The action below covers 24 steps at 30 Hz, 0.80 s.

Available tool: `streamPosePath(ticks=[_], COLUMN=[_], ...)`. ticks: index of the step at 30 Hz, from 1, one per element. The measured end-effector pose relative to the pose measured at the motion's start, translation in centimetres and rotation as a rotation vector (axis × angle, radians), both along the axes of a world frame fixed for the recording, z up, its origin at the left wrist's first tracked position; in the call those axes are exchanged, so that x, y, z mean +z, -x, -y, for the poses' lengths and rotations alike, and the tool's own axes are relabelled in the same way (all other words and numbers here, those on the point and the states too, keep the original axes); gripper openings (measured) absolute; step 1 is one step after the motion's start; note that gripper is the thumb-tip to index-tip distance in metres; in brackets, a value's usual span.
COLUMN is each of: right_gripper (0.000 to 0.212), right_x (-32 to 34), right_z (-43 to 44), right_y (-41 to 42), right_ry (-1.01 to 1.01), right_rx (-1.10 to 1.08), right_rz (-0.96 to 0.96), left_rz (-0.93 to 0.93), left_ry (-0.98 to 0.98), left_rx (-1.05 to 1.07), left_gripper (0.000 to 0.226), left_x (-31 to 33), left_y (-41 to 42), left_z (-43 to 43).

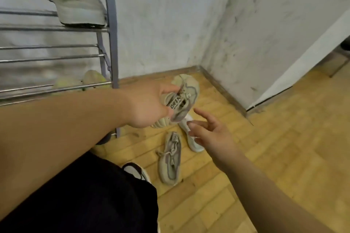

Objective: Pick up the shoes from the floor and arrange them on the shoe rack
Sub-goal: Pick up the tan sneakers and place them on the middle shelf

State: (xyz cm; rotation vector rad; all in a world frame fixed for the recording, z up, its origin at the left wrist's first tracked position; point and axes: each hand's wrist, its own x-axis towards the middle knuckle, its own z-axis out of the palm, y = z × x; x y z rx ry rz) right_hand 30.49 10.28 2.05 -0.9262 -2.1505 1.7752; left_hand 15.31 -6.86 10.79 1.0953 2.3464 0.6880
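Presently the left hand (149, 104), at frame centre, grips a beige sneaker (180, 96) by its tongue and collar, thumb and fingers pinched on the upper. The sneaker hangs clear of the floor (265, 157), with its sole toward the lower left.

The right hand (210, 132), just below and right of it, is released. Its fingers are spread and hold nothing.

The deciding relation, as judged, is sneaker to shoe rack (106, 30). The rack stands to the left of the left hand, filling the upper left of the frame, so the held sneaker must travel leftward to reach a shelf. The left arm is the nearer one to the rack.

Below the hands, a second beige sneaker (170, 159) lies on the floor, its long axis running nearly top to bottom in the frame. A white shoe (195, 145) lies just beside it, to its right. The right hand is the nearer to both.

On the rack, a grey-green sneaker (75, 4) sits tilted on an upper shelf, and yellowish shoes (83, 81) show behind a lower rail.

Limits of view:
- The white shoe is partly covered by the right hand's fingers.
- Which end of the floor sneaker is the toe cannot be made out.
- The rack is cut off at the left edge and blurred.
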Motion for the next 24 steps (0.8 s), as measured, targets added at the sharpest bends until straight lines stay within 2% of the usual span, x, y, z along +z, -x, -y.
streamPosePath(ticks=[2,5,9,12,16,18,21,24], right_gripper=[0.038,0.042,0.039,0.050,0.063,0.054,0.044,0.063], right_x=[-4.0,-10.3,-16.9,-22.0,-28.2,-30.1,-29.8,-26.1], right_z=[-2.2,-3.9,-3.9,-3.9,-3.2,-3.1,-2.9,-2.7], right_y=[-1.4,-2.2,-0.8,0.0,0.5,0.4,0.6,1.0], right_ry=[-0.007,-0.006,0.096,0.206,0.200,0.130,0.151,0.139], right_rx=[-0.095,-0.121,0.014,0.114,0.121,0.100,0.055,0.047], right_rz=[0.141,0.364,0.562,0.649,0.671,0.683,0.653,0.613], left_rz=[0.014,-0.016,-0.009,0.143,0.249,0.290,0.317,0.306], left_ry=[0.118,0.219,0.264,0.244,0.207,0.196,0.197,0.217], left_rx=[-0.021,0.068,0.130,0.201,0.272,0.289,0.299,0.264], left_gripper=[0.065,0.062,0.065,0.062,0.061,0.060,0.058,0.059], left_x=[-1.7,-2.6,-4.0,-5.3,-6.7,-7.3,-7.4,-7.1], left_y=[0.4,1.9,4.3,5.8,6.9,7.4,7.9,8.1], left_z=[-1.5,-3.1,-3.8,-3.3,-2.8,-2.7,-3.0,-3.6])
